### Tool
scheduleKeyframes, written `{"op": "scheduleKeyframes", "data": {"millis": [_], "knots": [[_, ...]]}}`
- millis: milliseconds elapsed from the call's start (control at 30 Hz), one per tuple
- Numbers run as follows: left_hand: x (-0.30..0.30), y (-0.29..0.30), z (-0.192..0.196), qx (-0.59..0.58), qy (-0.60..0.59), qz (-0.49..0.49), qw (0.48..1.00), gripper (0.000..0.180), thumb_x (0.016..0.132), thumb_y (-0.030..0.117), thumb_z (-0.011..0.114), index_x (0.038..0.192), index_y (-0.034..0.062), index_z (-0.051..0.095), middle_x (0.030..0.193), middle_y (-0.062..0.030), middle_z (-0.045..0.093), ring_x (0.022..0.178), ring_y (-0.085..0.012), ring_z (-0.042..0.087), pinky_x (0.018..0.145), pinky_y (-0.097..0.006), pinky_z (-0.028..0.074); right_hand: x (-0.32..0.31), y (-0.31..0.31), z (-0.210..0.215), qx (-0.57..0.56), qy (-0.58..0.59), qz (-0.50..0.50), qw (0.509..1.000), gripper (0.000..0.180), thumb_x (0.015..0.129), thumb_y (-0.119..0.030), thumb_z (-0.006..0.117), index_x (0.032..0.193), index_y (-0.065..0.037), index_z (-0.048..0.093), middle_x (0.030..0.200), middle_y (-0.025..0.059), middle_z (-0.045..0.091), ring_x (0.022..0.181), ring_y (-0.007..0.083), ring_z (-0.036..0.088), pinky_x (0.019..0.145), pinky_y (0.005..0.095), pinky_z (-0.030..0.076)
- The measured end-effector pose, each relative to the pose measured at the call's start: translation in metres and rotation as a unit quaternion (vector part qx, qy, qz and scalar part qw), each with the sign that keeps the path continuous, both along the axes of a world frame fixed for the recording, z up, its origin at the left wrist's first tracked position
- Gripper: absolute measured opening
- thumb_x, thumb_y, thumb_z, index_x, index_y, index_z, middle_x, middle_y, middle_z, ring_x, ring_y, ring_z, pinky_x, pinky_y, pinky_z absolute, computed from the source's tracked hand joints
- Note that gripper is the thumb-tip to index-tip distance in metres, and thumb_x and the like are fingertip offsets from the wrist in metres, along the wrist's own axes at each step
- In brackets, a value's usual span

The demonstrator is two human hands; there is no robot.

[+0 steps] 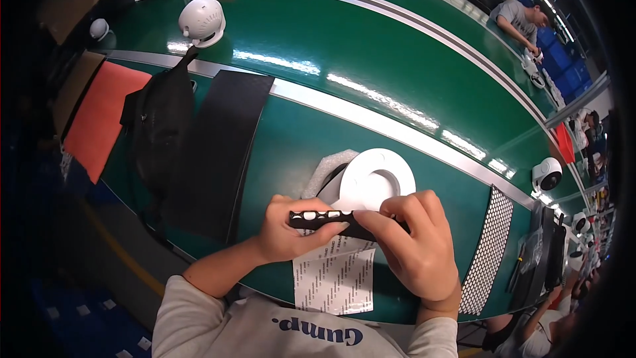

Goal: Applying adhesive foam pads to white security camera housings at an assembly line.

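1. The left hand has its grip closed around the left end of a narrow black strip dotted with white patches, thumb on top and fingers curled beneath.
2. The right hand pinches the same strip from the right, its grip narrow, with the index finger and thumb pressed on the strip's middle.
3. The strip lies level between both hands, held just above the green counter near the person's chest.
4. Just behind the strip, touching the fingertips, stands a white round plastic disc with a raised ring at its centre, resting on a piece of white foam wrap.
5. Below the hands lies a white printed sheet, flat on the counter.
6. To the left is a black mat, with a black bag beside it.
7. To the right lies a perforated black mesh strip.
8. A white domed camera unit sits well apart at the far left; another sits at the right.
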State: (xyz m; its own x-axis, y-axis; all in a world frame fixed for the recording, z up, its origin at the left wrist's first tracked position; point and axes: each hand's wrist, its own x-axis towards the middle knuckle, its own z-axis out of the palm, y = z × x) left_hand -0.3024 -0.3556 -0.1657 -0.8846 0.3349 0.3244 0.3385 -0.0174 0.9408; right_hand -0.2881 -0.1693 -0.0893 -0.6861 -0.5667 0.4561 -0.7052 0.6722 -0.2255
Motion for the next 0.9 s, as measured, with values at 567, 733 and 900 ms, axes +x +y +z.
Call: {"op": "scheduleKeyframes", "data": {"millis": [567, 733, 900], "knots": [[-0.01, -0.001, -0.005, -0.043, 0.212, 0.041, 0.976, 0.011, 0.06, 0.01, 0.07, 0.068, 0.0064, 0.063, 0.075, -0.0059, 0.06, 0.073, -0.0193, 0.053, 0.065, -0.03, 0.038, -0.048, 0.008, 0.002, -0.314, -0.278, 0.059, 0.906, 0.028, 0.076, 0.007, 0.053, 0.102, 0.003, 0.044, 0.076, 0.0044, 0.051, 0.067, 0.0081, 0.046, 0.061, 0.0197, 0.039], [-0.017, 0.004, -0.011, 0.007, 0.21, 0.042, 0.977, 0.01, 0.06, 0.012, 0.068, 0.067, 0.0076, 0.061, 0.097, -0.0079, 0.06, 0.096, -0.0286, 0.049, 0.084, -0.036, 0.036, -0.067, 0.003, -0.012, -0.317, -0.338, 0.061, 0.884, 0.028, 0.076, 0.01, 0.048, 0.103, 0.003, 0.04, 0.076, 0.0052, 0.05, 0.068, 0.0084, 0.045, 0.064, 0.0192, 0.04], [-0.015, 0.004, -0.01, 0.004, 0.209, 0.011, 0.978, 0.013, 0.059, 0.005, 0.068, 0.07, 0.0047, 0.06, 0.09, -0.007, 0.064, 0.09, -0.0265, 0.051, 0.079, -0.032, 0.039, -0.073, 0.001, -0.023, -0.296, -0.371, 0.127, 0.871, 0.029, 0.075, 0.009, 0.048, 0.102, 0.003, 0.04, 0.072, 0.0052, 0.05, 0.066, 0.0096, 0.045, 0.062, 0.0207, 0.04]]}}
